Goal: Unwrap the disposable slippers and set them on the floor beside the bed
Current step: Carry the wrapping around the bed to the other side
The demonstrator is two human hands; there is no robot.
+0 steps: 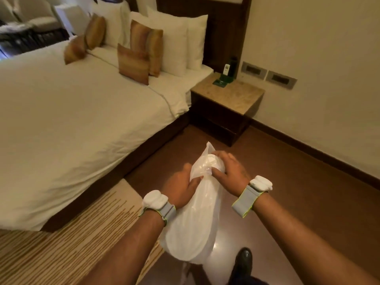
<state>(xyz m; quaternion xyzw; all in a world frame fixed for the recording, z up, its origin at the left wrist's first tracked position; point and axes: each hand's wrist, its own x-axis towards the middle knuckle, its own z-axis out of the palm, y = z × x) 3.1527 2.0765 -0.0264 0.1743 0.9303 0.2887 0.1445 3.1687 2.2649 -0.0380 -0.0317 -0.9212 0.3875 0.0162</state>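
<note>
I hold a clear plastic bag with white disposable slippers (197,219) inside, in front of me above the brown floor. My left hand (181,186) grips the bag's left side near its top. On the right of the bag's upper end, my right hand (230,169) has its fingers closed on the plastic and a slipper toe. The bag's open end (208,149) sticks up beyond my fingers. The bed (72,124) with white sheets lies to the left.
A dark nightstand (226,103) with a stone top stands in the corner by the bed, holding a small green card and a dark bottle. A striped rug (82,233) lies along the bed's side. My black shoe (243,262) is on the bare floor (287,198).
</note>
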